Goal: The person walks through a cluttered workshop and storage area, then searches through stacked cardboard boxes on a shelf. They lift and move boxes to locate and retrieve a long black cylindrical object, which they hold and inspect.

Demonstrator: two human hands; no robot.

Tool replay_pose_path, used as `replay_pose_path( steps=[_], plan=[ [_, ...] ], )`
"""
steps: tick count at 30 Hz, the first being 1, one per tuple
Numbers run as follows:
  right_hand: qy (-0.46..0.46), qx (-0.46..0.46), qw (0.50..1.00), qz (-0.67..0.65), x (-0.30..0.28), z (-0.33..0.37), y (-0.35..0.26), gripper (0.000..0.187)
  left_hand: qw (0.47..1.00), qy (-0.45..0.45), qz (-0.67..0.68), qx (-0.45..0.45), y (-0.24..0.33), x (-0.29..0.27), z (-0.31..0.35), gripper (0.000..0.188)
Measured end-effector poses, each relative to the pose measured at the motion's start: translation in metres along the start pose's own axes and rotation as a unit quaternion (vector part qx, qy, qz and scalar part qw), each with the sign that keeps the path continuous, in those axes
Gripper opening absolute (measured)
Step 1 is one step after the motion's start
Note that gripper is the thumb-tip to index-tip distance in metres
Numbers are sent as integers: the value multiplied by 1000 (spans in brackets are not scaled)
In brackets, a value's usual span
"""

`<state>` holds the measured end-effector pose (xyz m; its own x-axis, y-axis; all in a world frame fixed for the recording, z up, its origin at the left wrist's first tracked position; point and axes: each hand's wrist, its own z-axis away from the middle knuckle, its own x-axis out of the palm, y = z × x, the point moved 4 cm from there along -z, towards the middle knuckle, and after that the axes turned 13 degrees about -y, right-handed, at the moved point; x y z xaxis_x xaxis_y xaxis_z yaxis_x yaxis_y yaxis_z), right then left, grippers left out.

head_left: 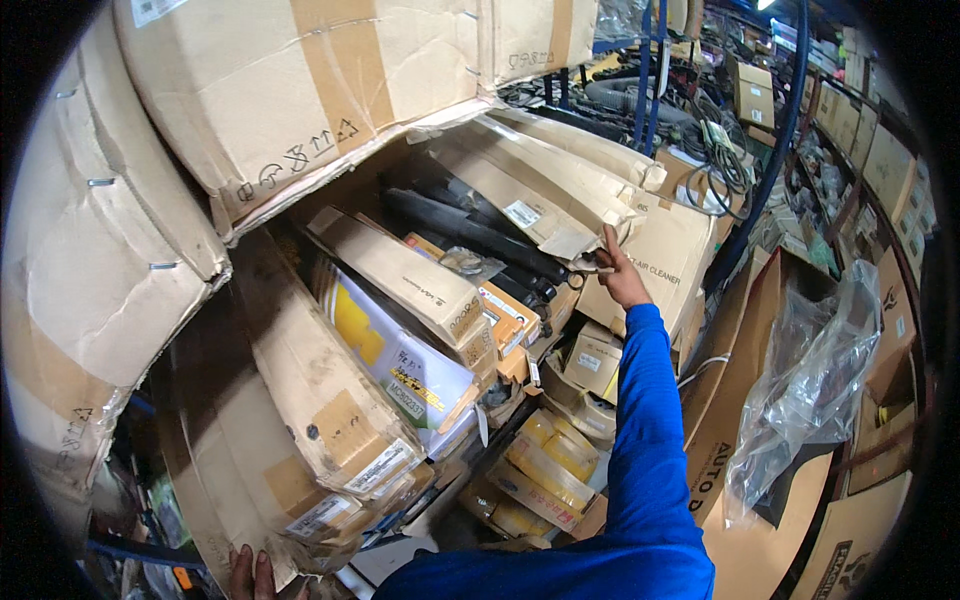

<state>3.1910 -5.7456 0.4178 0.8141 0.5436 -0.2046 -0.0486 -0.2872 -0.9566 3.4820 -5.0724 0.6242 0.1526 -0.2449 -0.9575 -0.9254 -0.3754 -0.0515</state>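
Step seems reaching: right hand (622,278), 3 o'clock, at long carton (512,190), 1 o'clock; index extended, grip unclear. Left hand (252,575), 7 o'clock, hold unclear. Next probably needs secure purchase.

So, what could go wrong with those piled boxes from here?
The right hand is at the ragged ends of some long cartons, so pulling there might tear the cardboard. Black tubes lie slanted beside stacked smaller boxes; disturbing one could set others sliding. The large taped carton above has a frayed lower edge and might sag if knocked.
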Motion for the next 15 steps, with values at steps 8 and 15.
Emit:
replay_pose_path(
  steps=[8,15],
  plan=[
    [6,7,999,43,11,7,-9,111,1000,-7,22,-13,-2,1,1,63],
    [53,-35,988,-142,9,26,15,102,998,-25,34,34,3,-5,-13,62]
  ],
)
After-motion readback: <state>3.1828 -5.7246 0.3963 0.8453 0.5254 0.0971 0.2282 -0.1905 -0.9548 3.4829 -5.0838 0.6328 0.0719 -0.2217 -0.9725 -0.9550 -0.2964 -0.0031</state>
